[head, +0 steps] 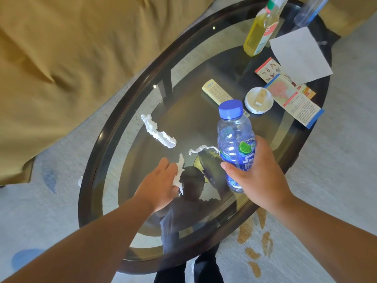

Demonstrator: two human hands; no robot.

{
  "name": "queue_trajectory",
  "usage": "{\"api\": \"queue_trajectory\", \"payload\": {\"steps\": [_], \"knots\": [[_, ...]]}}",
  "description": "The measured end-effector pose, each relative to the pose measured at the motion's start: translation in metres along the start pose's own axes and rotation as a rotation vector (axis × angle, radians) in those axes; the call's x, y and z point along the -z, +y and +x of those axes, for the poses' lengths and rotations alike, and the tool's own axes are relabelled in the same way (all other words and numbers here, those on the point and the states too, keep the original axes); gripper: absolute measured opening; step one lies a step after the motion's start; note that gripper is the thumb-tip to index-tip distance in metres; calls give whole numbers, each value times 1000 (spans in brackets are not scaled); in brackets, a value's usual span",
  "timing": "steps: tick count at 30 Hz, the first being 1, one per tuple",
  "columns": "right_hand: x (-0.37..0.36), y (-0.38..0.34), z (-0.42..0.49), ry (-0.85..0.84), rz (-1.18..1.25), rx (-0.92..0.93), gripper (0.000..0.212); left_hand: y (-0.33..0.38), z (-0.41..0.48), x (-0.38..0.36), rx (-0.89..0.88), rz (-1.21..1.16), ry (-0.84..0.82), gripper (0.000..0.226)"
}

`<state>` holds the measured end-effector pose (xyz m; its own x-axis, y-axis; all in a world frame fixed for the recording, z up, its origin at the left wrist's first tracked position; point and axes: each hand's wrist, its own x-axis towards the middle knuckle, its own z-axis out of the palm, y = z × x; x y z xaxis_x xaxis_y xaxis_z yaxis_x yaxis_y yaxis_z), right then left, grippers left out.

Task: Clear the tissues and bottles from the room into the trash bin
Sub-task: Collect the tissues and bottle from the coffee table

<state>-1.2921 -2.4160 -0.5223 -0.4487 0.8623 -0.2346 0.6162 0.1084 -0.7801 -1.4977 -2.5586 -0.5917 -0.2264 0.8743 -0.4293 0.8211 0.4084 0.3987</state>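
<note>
My right hand [259,178] grips a clear plastic bottle [234,137] with a blue cap and blue label, held above the oval glass table [106,127]. My left hand [161,184] is closed on a crumpled white tissue [179,172] over the glass. A twisted white tissue [158,131] lies on the glass further left. A thin tissue strip [202,149] lies just beyond my hands. At the far end stand a yellow-liquid bottle [259,33] and a clear bottle with a blue label [308,13]. A flat white tissue sheet [299,56] lies beside them.
A cream remote [216,91], a white round lid [258,100] and printed leaflets [293,94] sit on the table. A tan sofa [71,48] borders the table's left side. Pale patterned carpet [334,152] surrounds it. A small white scrap [80,180] lies by the table's left rim.
</note>
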Motion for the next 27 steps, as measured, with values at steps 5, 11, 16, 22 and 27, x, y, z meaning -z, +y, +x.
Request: {"api": "queue_trajectory", "payload": {"steps": [5, 11, 16, 22, 27], "knots": [[11, -7, 2, 29, 8, 9, 73, 9, 8, 17, -30, -16, 39, 28], [21, 1, 5, 61, 1, -8, 76, 24, 33, 17, -75, -121, 49, 60], [22, 13, 9, 64, 6, -28, 76, 43, 65, 7, -115, -102, 83, 57], [21, 23, 17, 69, 42, -47, 75, 57, 101, -9, -39, 0, 53, 49], [14, 29, 24, 53, 41, -41, 73, 56, 110, -28, 89, 43, -43, 52]]}}
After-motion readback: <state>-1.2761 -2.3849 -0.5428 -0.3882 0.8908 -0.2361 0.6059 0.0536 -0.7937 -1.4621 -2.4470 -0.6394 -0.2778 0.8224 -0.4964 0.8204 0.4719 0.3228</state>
